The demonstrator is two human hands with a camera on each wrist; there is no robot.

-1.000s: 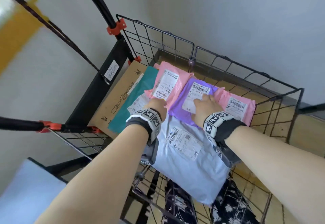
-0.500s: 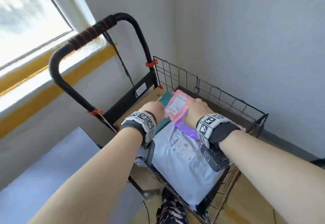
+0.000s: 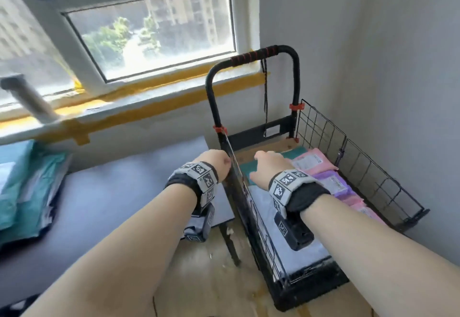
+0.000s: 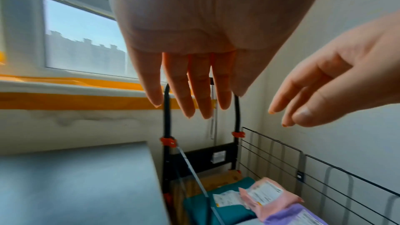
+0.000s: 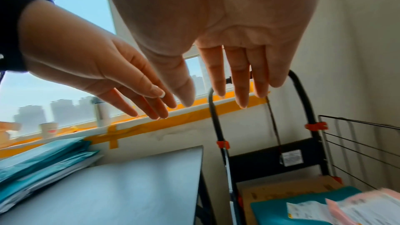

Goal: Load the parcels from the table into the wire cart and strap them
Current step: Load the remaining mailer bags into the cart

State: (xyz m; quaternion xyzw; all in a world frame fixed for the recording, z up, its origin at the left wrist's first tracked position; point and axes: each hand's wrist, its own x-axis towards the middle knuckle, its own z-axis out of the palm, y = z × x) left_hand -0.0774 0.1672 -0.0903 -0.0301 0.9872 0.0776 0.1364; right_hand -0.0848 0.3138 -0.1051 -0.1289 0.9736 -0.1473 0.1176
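Observation:
The black wire cart stands at the right, against the wall. It holds a brown box, a teal parcel, a pink parcel, a purple parcel and a pale grey parcel. My left hand hovers by the cart's near side wall, fingers straight, holding nothing. My right hand floats above the teal parcel, fingers straight and empty. More teal parcels lie stacked at the table's far left.
The grey table adjoins the cart's left side below a window sill. The cart's black handle rises at the far end, and a thin black cord hangs from it. The wall runs close along the cart's right.
Both hands have lifted off the pink and purple parcels and now hover open. The left hand has shifted left to the cart's side wall. The head view has swung up toward the window and table.

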